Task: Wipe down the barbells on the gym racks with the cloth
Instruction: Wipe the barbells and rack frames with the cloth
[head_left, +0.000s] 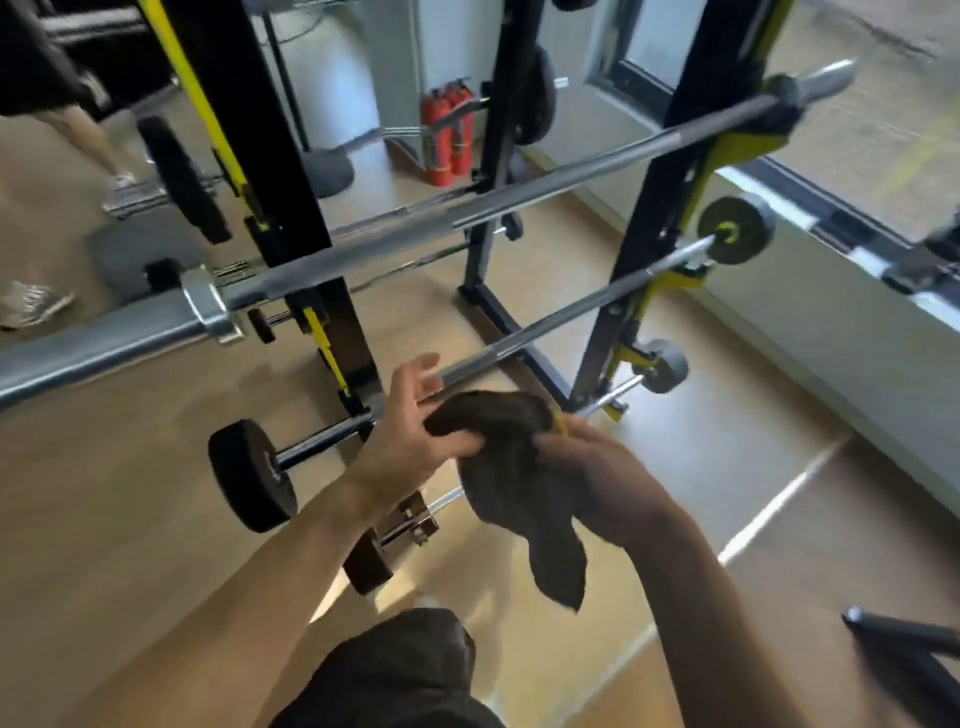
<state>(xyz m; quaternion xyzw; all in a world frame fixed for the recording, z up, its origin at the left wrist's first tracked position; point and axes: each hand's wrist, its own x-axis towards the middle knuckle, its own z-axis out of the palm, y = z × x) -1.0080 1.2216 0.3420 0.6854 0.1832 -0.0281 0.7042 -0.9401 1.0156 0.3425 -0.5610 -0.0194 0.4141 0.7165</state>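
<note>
A dark cloth (511, 475) hangs between my two hands in front of the black-and-yellow rack (641, 291). My left hand (415, 434) pinches its left edge with the thumb while the fingers spread upward. My right hand (597, 475) grips its right side, fingers curled into the fabric. Just behind the cloth runs the lower barbell (561, 319), slanting up to a small yellow-hubbed plate at right and a black plate (252, 475) at left. A thicker upper barbell (467, 213) lies across the rack above it.
A third short bar with small plates (660, 366) sits low on the rack. Red fire extinguishers (449, 132) stand by the far wall. Another person's legs (78, 130) show at top left. A black bar end (904, 631) lies at lower right near the window ledge.
</note>
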